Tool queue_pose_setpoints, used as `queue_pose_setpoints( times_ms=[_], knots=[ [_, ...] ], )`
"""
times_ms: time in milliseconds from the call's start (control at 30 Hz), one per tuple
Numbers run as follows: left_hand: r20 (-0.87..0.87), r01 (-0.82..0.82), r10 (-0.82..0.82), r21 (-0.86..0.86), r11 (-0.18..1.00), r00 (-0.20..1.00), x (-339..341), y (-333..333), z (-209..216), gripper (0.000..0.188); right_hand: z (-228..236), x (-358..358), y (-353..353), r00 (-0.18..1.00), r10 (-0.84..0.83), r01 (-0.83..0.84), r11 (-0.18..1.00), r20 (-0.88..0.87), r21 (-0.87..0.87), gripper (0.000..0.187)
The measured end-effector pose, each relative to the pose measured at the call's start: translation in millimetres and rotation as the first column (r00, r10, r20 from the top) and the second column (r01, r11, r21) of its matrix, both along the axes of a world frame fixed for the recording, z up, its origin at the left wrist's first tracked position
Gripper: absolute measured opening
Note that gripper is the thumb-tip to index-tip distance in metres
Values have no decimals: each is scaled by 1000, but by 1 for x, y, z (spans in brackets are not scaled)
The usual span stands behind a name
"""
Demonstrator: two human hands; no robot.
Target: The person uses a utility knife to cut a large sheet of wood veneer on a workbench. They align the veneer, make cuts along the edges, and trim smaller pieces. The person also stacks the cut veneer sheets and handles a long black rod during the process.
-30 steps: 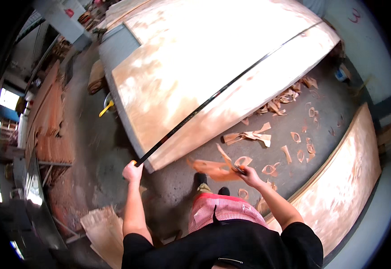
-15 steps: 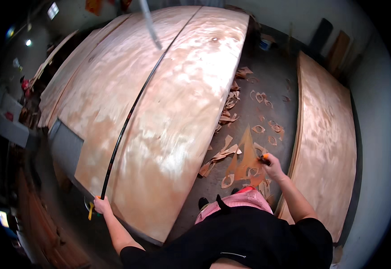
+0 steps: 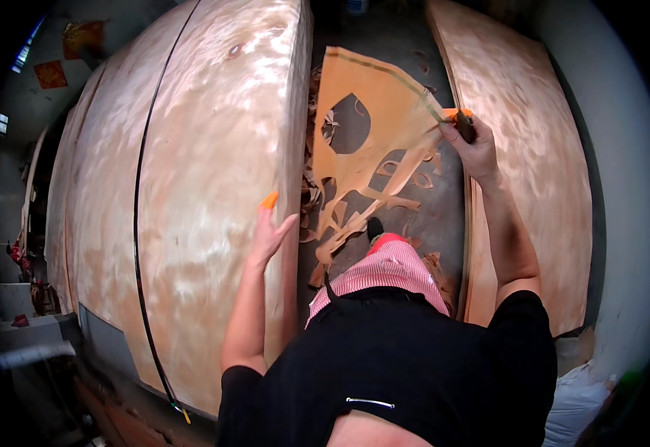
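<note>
A thin tan veneer sheet [image 3: 396,86] with cut-out holes, ragged strips and a dark band along one edge hangs over the floor between two stacks. My right hand [image 3: 477,145], wearing orange fingertip covers, pinches its right corner. A small dark object [image 3: 465,128] also sits in that hand; its kind is unclear. My left hand [image 3: 268,237] has an orange fingertip cover too, and its fingers are apart, holding nothing. It hovers at the right edge of the large plywood stack [image 3: 213,186]. A long black strip [image 3: 138,223] with a yellow end lies along this stack.
A second stack of plywood sheets [image 3: 526,164] stands to the right, beside a pale wall. Veneer scraps [image 3: 311,197] are strewn on the grey floor [image 3: 444,223] between the stacks. A white sack [image 3: 578,398] lies at the lower right.
My left hand has let go of the black strip and moved right to the stack's edge. My right hand has risen forward with the veneer sheet. The view has turned.
</note>
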State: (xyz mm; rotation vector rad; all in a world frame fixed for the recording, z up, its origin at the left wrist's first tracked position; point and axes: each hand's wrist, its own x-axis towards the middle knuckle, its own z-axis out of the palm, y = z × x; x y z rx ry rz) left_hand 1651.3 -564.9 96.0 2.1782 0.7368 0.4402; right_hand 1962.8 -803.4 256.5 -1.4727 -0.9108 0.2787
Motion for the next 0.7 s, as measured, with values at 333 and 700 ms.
queue_pose_setpoints(
  times_ms=[333,700],
  knots=[
    [31,-114,110,139,984,993,264,86,2,90,55,189,99,988,-44,60,993,147,-106,18],
    [323,452,-322,-526,721,890,513,186,-8,76,95,325,258,878,122,-103,992,462,-66,19]
  ],
)
